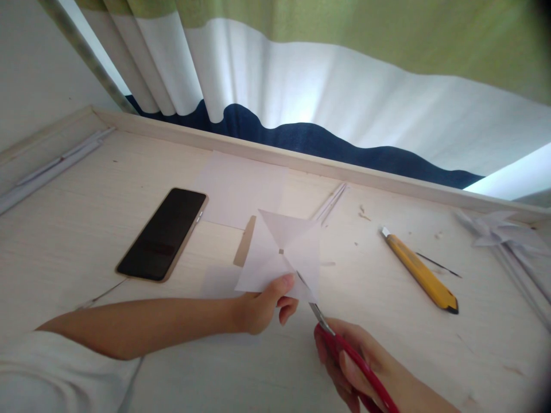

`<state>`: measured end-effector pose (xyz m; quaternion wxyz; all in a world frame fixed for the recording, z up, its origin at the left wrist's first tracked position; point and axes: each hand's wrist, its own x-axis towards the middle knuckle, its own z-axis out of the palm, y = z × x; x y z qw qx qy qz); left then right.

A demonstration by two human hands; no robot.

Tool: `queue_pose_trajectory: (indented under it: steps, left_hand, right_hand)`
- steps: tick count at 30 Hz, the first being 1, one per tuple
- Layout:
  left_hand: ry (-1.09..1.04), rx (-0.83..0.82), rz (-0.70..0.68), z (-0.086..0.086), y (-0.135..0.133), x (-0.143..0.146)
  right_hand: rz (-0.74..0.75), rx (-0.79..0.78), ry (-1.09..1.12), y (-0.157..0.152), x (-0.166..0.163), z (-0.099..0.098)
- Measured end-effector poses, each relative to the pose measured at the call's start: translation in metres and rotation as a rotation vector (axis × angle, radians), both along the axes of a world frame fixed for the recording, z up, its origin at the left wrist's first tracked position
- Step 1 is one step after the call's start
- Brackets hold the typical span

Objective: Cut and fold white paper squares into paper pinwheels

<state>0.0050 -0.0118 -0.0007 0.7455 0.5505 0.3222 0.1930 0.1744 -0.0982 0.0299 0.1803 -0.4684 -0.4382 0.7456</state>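
Note:
My left hand [263, 307] pinches the lower edge of a white paper square [282, 252], held just above the pale wooden desk [86, 241]. The paper has diagonal cuts and a small hole at its middle. My right hand [365, 367] grips red-handled scissors [344, 350]. Their blades reach up into the paper's lower corner, right beside my left thumb.
A dark phone [166, 232] lies face up to the left. Another white sheet [241, 189] lies behind the held paper. A yellow utility knife [419, 269] lies to the right. A paper pinwheel [501, 229] rests at the far right. Rolled paper sticks [47, 172] lie far left; curtains hang behind.

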Motion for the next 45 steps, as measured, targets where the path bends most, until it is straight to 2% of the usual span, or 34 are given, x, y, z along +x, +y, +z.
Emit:
queue_pose_trajectory:
  steps: [8,12,19,32,45]
  left_hand:
    - [0.035,0.019,-0.022,0.003,-0.001,-0.001]
    - [0.056,0.036,-0.029,0.003,-0.002,-0.001]
    - [0.093,0.074,-0.099,-0.001,-0.001,-0.003]
    - [0.131,0.098,-0.144,-0.005,-0.002,-0.004]
    - [0.129,0.134,-0.161,-0.002,0.001,-0.005]
  right_hand:
    - [0.008,0.031,-0.076,0.0,0.0,0.002]
    - [-0.006,0.03,-0.041,-0.001,-0.002,0.002]
    - [-0.012,0.013,-0.05,0.0,-0.005,0.006]
    - [-0.025,0.018,-0.056,-0.003,-0.005,0.006]
    - [-0.066,-0.078,-0.152,0.0,-0.012,0.008]
